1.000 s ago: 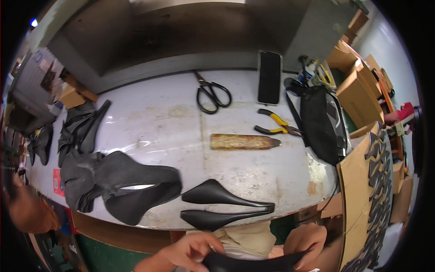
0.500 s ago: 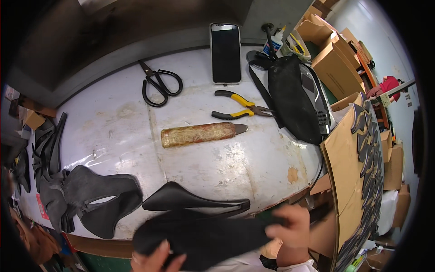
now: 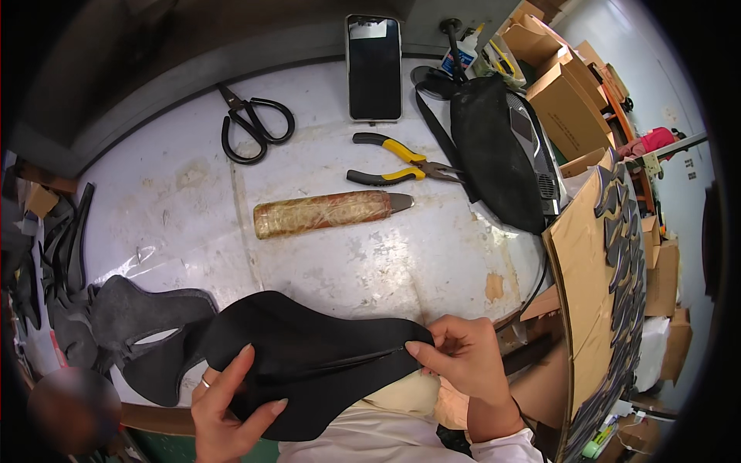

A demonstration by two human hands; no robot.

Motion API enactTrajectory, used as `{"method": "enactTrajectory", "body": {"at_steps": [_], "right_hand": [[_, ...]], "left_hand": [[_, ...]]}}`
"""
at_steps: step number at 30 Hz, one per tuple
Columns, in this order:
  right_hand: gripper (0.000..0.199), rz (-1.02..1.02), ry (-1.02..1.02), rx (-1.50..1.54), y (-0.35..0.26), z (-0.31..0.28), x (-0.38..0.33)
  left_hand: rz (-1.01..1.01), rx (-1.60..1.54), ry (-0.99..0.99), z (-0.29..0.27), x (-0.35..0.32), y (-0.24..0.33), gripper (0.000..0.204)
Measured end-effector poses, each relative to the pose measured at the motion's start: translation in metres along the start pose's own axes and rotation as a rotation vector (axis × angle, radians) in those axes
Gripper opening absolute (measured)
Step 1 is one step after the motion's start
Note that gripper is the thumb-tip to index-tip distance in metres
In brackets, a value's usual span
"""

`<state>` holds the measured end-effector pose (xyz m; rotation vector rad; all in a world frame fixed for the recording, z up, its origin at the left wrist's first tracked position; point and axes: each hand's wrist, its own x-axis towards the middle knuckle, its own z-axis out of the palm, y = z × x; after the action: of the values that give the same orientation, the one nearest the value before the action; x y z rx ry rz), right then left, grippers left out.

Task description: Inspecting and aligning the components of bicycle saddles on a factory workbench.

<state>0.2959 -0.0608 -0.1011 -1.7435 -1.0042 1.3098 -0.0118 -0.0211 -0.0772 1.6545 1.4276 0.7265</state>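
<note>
- We've got the black shoe upper piece (image 3: 309,363) stretched across the lower middle of the frame, over the near edge of the white worktable (image 3: 177,201).
- Our left hand (image 3: 228,405) lies on its lower left part, fingers spread flat over the material.
- Our right hand (image 3: 463,359) pinches its right tip between thumb and fingers.
- Center frame: a wrapped roll-handled tool (image 3: 332,214), with yellow-handled pliers (image 3: 401,160) just above.
- Up top: black scissors (image 3: 255,131) and 1 phone (image 3: 374,68).
</note>
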Motion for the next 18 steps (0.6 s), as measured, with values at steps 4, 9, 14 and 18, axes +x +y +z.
{"method": "enactTrajectory", "body": {"at_steps": [4,9,14,18], "right_hand": [[0.013,-0.025,0.000,-0.045,0.004,0.003,0.002],[0.014,-0.052,0.010,-0.224,-0.005,0.007,0.004],[0.012,-0.047,-0.006,-0.316,-0.011,0.008,0.004],[0.017,0.042,-0.053,-0.117,-0.011,0.004,0.002]], "left_hand": [[0.032,-0.004,0.007,-0.003,0.001,-0.002,0.083],[0.188,0.121,-0.009,0.004,0.007,0.001,0.083],[-0.156,0.331,0.200,0.011,-0.007,-0.001,0.089],[-0.229,-0.050,0.235,0.025,-0.023,-0.011,0.087]]}}
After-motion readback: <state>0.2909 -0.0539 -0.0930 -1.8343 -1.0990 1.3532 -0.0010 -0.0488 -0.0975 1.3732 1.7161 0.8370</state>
